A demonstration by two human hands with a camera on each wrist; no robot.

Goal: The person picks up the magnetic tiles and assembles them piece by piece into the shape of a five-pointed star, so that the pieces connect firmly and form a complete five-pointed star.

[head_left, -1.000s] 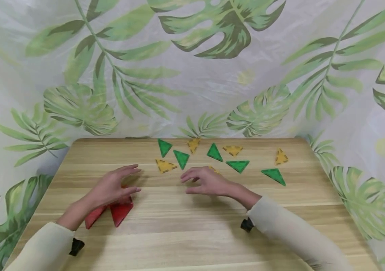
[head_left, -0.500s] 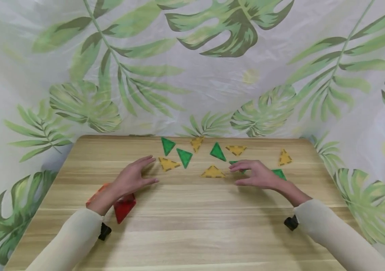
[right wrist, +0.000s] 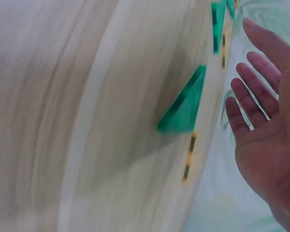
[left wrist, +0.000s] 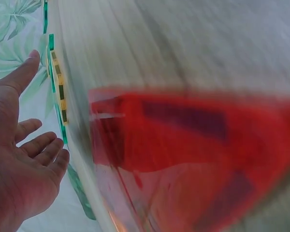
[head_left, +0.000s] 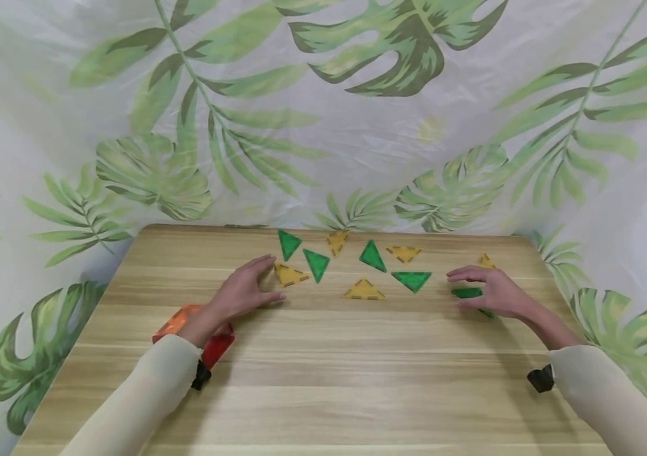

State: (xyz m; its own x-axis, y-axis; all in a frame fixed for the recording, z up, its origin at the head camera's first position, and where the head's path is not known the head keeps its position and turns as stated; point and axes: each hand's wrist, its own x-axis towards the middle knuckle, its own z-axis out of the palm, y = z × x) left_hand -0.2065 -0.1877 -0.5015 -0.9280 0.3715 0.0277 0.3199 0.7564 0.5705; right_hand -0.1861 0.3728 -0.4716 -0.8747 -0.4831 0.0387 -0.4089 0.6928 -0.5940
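Reaching for tiles: right hand [head_left: 497,296] over green triangle [head_left: 468,292] at desk's [head_left: 323,380] right side, fingers spread, nothing held; left hand [head_left: 244,292] beside yellow triangle [head_left: 289,275], fingers straight, holding nothing. Likely gathering step; next calls for lowering and pinching the green tile's edge.

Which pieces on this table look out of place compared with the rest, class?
The red triangles stand out: they lie apart near the left edge of the table, partly hidden under the left hand's wrist, while the green and yellow triangles lie scattered along the far side. Nothing looks damaged.
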